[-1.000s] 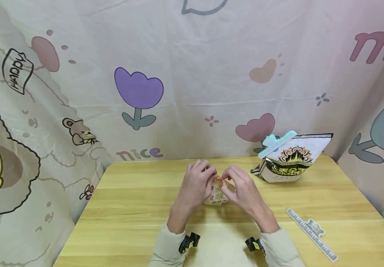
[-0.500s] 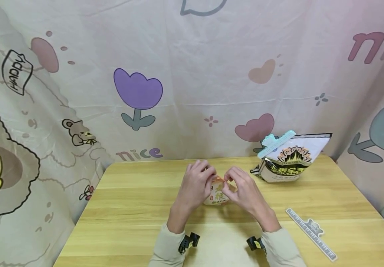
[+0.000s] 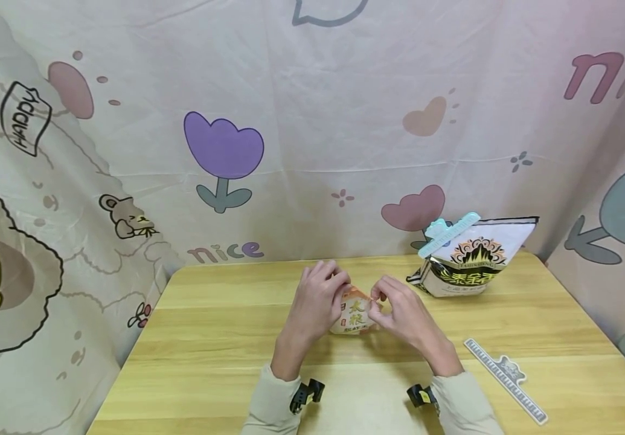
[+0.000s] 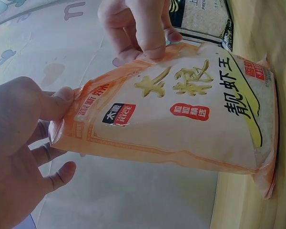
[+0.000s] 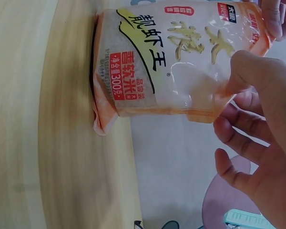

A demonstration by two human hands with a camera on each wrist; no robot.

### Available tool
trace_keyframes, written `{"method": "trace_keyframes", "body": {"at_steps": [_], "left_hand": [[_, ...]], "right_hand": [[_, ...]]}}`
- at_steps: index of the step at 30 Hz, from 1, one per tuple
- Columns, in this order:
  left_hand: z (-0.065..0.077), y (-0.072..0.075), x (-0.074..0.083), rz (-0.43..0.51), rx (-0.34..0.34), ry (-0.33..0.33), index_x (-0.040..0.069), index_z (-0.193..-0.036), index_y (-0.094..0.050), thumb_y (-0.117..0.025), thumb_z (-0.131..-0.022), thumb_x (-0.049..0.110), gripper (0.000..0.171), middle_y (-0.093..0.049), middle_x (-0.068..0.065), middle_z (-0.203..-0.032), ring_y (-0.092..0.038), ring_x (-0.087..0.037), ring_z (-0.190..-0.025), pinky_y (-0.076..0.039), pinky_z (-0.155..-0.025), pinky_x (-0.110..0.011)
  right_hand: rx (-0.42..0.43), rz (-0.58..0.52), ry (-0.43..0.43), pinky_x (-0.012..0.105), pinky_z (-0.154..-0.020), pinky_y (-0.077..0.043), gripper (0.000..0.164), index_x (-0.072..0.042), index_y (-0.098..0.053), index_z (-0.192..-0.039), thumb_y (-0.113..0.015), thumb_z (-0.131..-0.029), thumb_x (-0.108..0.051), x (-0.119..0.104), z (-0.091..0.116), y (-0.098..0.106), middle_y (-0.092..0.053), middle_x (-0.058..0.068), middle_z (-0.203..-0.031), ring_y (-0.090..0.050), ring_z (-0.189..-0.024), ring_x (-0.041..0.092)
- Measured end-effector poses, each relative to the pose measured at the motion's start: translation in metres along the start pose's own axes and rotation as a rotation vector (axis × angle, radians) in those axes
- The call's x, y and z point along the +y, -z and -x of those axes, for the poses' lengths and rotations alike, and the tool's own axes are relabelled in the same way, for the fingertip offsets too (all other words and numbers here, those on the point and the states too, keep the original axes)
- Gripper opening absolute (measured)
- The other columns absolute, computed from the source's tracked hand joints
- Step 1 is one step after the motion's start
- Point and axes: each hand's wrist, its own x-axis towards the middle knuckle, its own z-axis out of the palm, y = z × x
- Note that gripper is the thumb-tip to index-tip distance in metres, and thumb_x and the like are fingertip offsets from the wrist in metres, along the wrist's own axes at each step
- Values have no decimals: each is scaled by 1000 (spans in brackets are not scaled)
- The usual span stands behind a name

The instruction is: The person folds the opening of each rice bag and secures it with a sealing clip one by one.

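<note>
A small orange-and-white rice bag (image 3: 354,318) stands on the table between both hands, its printed front toward the head camera. My left hand (image 3: 317,300) pinches its top left corner between thumb and fingers, as the left wrist view shows on the orange top edge (image 4: 69,112). Farther along the same edge, my right hand (image 3: 401,311) pinches the top right side. In the right wrist view the right thumb (image 5: 245,71) presses the front, with the fingers behind. Between the hands the top edge slopes down to the right, and the bag's lower part bulges with rice.
A larger white-and-black bag (image 3: 475,269) stands at the back right, its top folded under a mint-green clip (image 3: 450,234). A grey bear-shaped long clip (image 3: 506,379) lies on the wooden table (image 3: 209,362) right of the right forearm. A printed cloth (image 3: 312,133) hangs behind.
My right hand has slid to the right along the bag's top edge, showing more of the orange top and printed front. The left hand keeps its place.
</note>
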Motion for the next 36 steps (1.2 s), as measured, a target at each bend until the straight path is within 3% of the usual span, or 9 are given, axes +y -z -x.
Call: {"method": "trace_keyframes", "body": {"at_steps": [14, 23, 29, 36], "left_hand": [[0, 0, -1, 13, 7, -6, 18, -81, -64, -62, -92, 17, 11, -52, 8, -84, -46, -12, -79, -35, -69, -29], [0, -1, 0, 22, 10, -7, 17, -81, -65, -66, -88, 13, 8, -51, 8, -84, -47, -13, -80, -35, -70, -29], [-1, 1, -1, 7, 16, 30, 17, -82, -66, -64, -90, 15, 8, -52, 6, -84, -48, -13, -82, -36, -70, -30], [1, 0, 1, -17, 13, 33, 17, -83, -66, -64, -90, 16, 7, -52, 7, -84, -48, -14, -82, -36, -69, -30]], "right_hand": [[-123, -21, -121, 23, -61, -48, 21, -19, -58, -80, -69, -68, -6, 7, 9, 8, -54, -12, -76, -54, -70, 11], [-120, -31, -122, 22, -60, -47, 22, -20, -58, -79, -67, -67, -4, 9, 10, 8, -55, -9, -74, -55, -69, 14], [-132, -34, -137, 22, -61, -47, 21, -20, -58, -80, -68, -69, -6, 7, 6, 8, -55, -9, -75, -55, -70, 13], [-128, 13, -131, 22, -62, -46, 19, -20, -58, -82, -69, -72, -7, 5, 9, 10, -55, -8, -77, -55, -71, 14]]}}
